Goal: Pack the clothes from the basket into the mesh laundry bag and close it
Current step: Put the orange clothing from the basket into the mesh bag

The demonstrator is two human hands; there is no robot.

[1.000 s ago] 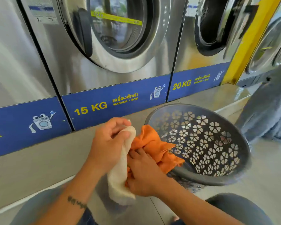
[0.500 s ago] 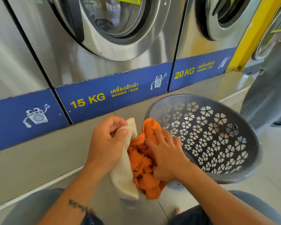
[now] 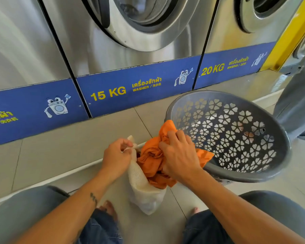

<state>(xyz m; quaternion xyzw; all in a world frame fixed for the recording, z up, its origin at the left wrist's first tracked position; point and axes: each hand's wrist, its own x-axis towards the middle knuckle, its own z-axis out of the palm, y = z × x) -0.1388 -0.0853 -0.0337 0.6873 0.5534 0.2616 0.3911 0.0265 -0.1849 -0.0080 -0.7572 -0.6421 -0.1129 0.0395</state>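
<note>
A row of front-loading washing machines [image 3: 130,41] stands at the back on a raised tiled step [image 3: 60,147], and the laundry basket [image 3: 253,175], tipped with its opening toward the viewer, sits to the right, in front of the machine marked 20 KG. The mesh laundry bag [image 3: 144,192] hangs in the middle, left of the basket and above the floor between the person's knees, with the left hand [image 3: 116,157] at the left edge of its mouth. The crumpled garment [image 3: 151,159] lies partly in the bag's mouth, one end reaching over the basket's near rim, and the right hand [image 3: 180,155] lies on top of it.
</note>
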